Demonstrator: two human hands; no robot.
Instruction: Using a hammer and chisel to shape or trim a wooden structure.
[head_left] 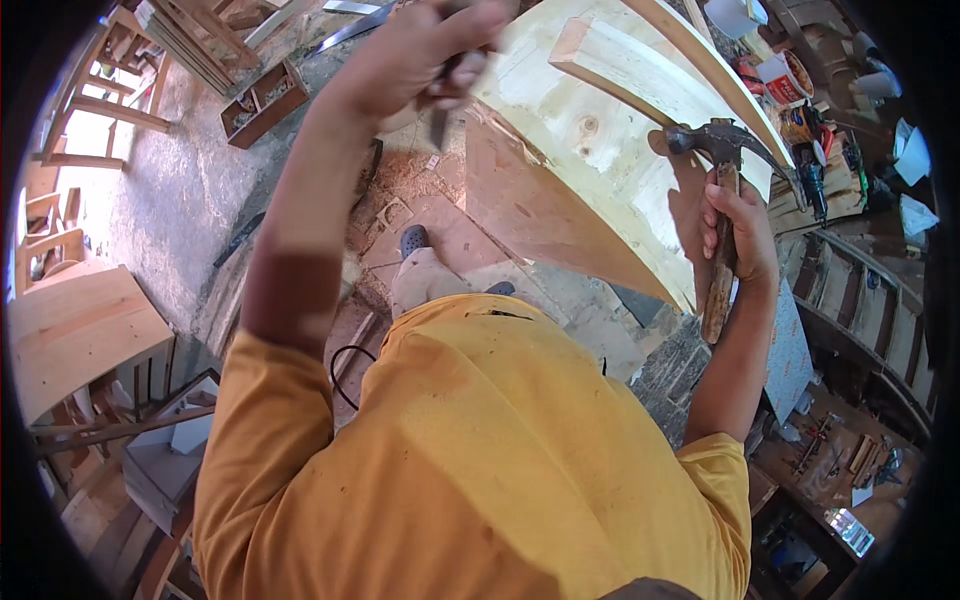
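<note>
My right hand (745, 225) is wrapped round the wooden handle of a claw hammer (720, 280), whose dark steel head points up and away from me over the edge of a pale plywood panel (580, 180). Raised at the top of the view, my left hand (425, 60) is closed on what looks like a chisel (438, 130); its flat dark blade sticks out below the fist. Motion smears those fingers, and most of the chisel's handle is hidden. On the panel lie a thick light-wood piece (640, 75) and a long curved wooden strip (735, 85).
Wood shavings (415, 170) litter the floor by my feet. To the left stand a small wooden box (263, 105) and a wooden cabinet (90, 330). Tools and a tub (785, 78) crowd the right side, near a slatted wooden frame (860, 300).
</note>
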